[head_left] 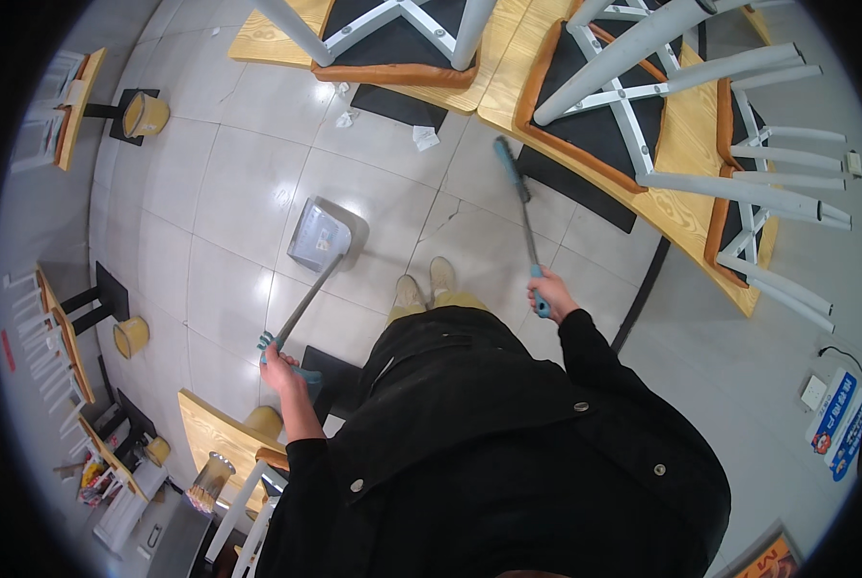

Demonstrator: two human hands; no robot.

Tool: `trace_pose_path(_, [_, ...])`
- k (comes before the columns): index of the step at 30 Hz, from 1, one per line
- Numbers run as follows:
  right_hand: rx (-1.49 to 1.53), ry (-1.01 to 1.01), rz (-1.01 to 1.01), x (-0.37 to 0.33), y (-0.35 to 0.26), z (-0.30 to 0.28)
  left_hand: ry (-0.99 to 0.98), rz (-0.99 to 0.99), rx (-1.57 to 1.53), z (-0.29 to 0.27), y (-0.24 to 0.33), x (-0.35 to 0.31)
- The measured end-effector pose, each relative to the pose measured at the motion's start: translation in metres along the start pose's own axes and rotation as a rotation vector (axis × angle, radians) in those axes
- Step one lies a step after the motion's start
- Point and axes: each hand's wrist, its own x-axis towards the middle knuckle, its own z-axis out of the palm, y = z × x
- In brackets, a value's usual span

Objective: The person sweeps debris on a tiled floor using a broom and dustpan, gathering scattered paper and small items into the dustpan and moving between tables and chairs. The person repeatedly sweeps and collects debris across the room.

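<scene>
My left hand (282,372) is closed round the blue handle of a long-handled dustpan (321,237). Its pale grey pan is over the tiled floor, left of my feet. In my right hand (549,291) is the grey pole of a broom (526,207), gripped near its blue end. The narrow blue broom head points away from me, beside the dark table base at the right. Crumpled white paper (425,138) lies on the floor ahead, with smaller white scraps (344,118) to its left. Both pieces of paper are apart from the broom and the dustpan.
Wooden tables (686,207) with upturned orange-edged chairs (595,106) on them stand ahead and to the right. Yellow bins (146,114) stand by tables along the left wall. Close at my left is another wooden table (204,424) with a clear container (211,480) on it.
</scene>
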Motion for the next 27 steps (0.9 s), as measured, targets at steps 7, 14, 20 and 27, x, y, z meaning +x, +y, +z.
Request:
trace_pose_path(7, [0.212, -0.042, 0.001, -0.038, -0.006, -0.001, 0.019, -0.016, -0.032, -0.003, 0.011, -0.003])
trace_pose_path(14, [0.371, -0.086, -0.085, 0.023, -0.015, 0.071, 0.041, -0.002, -0.049, -0.014, 0.014, 0.012])
trace_pose_path(20, [0.069, -0.107, -0.011, 0.045, -0.013, 0.213, 0.005, 0.014, -0.048, -0.023, 0.027, 0.042])
trace_pose_path(27, [-0.006, -0.179, -0.079, 0.016, -0.029, 0.270, 0.018, -0.009, -0.035, -0.035, 0.058, 0.104])
